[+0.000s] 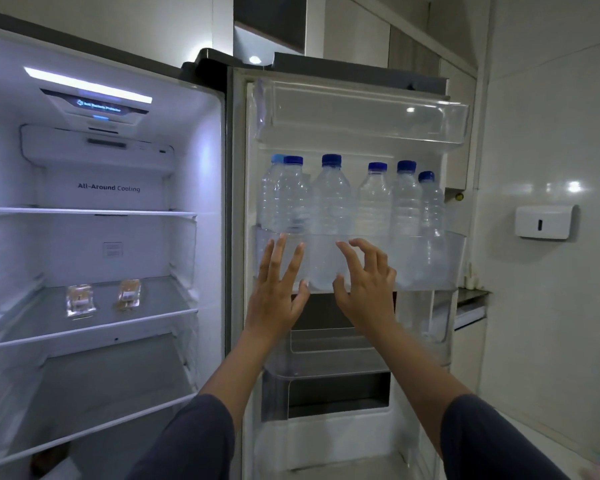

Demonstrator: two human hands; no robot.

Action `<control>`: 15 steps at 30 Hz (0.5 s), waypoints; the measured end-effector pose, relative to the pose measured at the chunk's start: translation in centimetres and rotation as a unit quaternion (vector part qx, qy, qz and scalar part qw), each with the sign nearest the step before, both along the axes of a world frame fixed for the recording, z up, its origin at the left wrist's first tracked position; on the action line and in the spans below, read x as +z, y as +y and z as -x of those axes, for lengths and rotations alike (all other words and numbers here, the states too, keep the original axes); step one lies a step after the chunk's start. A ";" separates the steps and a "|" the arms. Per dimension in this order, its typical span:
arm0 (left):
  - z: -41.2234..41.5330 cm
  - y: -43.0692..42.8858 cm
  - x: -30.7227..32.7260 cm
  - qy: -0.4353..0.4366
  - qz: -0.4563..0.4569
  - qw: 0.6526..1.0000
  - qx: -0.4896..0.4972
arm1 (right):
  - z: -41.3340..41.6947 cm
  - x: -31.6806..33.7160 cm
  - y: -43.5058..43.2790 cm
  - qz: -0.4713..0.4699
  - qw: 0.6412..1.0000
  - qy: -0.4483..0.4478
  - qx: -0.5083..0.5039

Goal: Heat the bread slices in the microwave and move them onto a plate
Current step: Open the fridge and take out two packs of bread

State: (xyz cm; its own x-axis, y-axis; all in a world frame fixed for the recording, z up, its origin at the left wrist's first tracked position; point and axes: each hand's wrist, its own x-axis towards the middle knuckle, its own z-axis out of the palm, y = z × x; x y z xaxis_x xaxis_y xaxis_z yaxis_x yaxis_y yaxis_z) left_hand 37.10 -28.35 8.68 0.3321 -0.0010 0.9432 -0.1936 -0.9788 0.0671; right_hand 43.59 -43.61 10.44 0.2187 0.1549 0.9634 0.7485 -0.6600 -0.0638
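We see both hands raised in front of the open fridge's door bin point(440, 265), which holds blue-capped water bottles point(329, 209). Left hand point(278, 289): grip wide, fingers straight and spread, holding nothing. Right hand point(364, 282): grip half-curled, holding nothing. We can't tell whether either hand touches the bin. Two clear packs point(80, 301) with tan contents, possibly the bread, sit on the fridge shelf point(153, 306) at left, well apart from both hands.
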 end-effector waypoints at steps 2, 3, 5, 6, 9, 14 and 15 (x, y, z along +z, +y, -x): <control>0.2 0.2 -0.1 -0.006 0.001 1.000 0.005 | 0.2 -0.2 0.2 0.000 1.000 -0.012 -0.012; 0.3 0.3 -0.1 -0.009 0.001 1.000 0.010 | 0.3 -0.3 0.3 0.000 1.000 -0.017 -0.015; 0.5 0.4 -0.1 -0.015 0.002 1.000 0.017 | 0.7 -0.5 0.4 -0.001 1.000 -0.022 -0.019; 0.7 0.4 -0.1 -0.019 0.004 1.000 0.019 | 0.9 -0.5 0.4 0.000 0.999 -0.023 -0.024; 1.0 0.4 -0.3 -0.026 0.019 0.999 0.020 | 1.4 -0.4 0.4 0.014 0.999 -0.029 -0.038; 1.1 0.2 -0.5 -0.025 0.040 0.999 0.021 | 1.8 -0.4 -0.2 0.054 0.996 -0.045 -0.050; 1.2 0.2 -0.4 -0.024 0.040 0.999 0.025 | 1.8 -0.3 -0.3 0.063 0.995 -0.049 -0.052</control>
